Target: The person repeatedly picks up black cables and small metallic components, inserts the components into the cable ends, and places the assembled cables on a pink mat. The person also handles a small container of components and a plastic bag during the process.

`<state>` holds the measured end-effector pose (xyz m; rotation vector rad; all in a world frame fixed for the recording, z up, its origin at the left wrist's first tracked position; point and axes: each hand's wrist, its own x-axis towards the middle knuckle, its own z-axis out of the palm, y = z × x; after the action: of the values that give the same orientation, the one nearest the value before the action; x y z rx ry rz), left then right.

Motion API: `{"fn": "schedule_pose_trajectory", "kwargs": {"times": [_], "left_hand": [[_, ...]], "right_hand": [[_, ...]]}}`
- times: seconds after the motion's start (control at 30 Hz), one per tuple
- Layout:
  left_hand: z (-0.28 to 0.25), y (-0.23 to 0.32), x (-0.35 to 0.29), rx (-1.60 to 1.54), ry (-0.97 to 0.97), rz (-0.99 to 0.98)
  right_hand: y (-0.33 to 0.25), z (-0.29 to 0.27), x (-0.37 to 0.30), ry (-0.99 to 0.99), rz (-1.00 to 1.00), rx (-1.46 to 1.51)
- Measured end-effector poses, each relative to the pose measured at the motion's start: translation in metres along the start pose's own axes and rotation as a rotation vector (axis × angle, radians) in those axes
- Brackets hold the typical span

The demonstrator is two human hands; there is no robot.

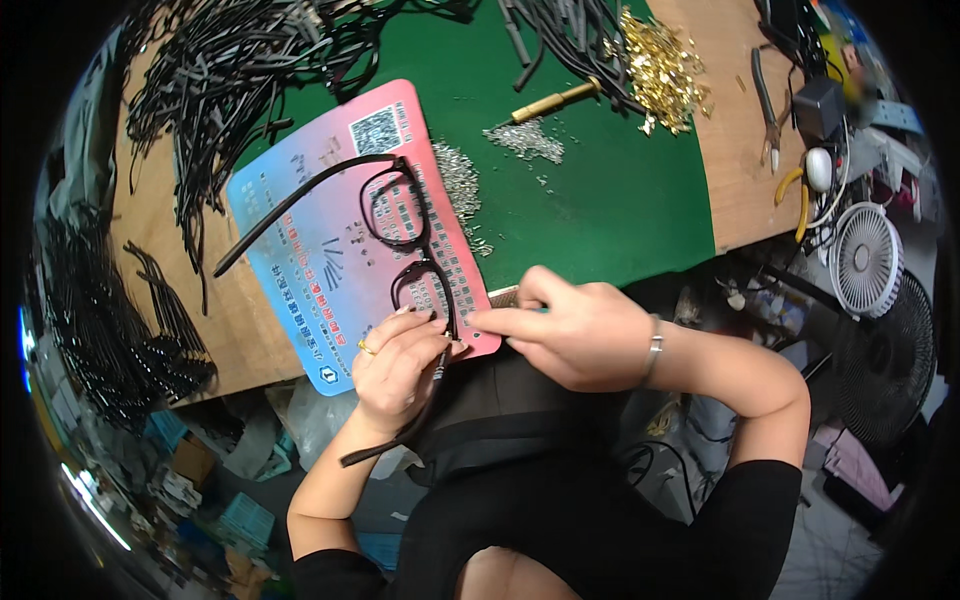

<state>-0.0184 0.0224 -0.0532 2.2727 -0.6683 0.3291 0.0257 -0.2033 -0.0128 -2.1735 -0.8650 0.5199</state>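
Note:
My left hand, a gold ring on one finger, is closed on a pair of dark eyeglasses at the near hinge. One temple arm slants away to the far left over a pink-and-blue printed card; the other hangs down past my left wrist. No lenses can be made out in the rims. My right hand comes in from the right, index finger stretched toward that hinge, other fingers curled. Nothing shows in it, though its underside is hidden. A bangle circles the right wrist.
On the green mat lie a brass-handled screwdriver, small silver parts and a heap of gold pieces. Black temple arms pile up at the left. Pliers and a white fan are at the right.

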Motion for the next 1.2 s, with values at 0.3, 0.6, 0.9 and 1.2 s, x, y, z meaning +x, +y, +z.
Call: {"fn": "schedule_pose_trajectory", "kwargs": {"times": [0.3, 0.6, 0.9, 1.2], "left_hand": [[0.001, -0.003, -0.002, 0.016, -0.01, 0.007], [0.0, 0.0, -0.003, -0.022, 0.004, -0.035], [0.005, -0.003, -0.004, -0.045, 0.074, -0.019], [0.006, -0.004, -0.005, -0.064, 0.08, 0.006]], "right_hand": [[0.005, 0.019, 0.002, 0.033, -0.075, 0.001], [0.003, 0.018, 0.004, 0.004, -0.092, -0.037], [0.003, 0.008, 0.015, -0.043, -0.198, -0.245], [0.001, 0.009, 0.018, -0.071, -0.179, -0.188]]}}
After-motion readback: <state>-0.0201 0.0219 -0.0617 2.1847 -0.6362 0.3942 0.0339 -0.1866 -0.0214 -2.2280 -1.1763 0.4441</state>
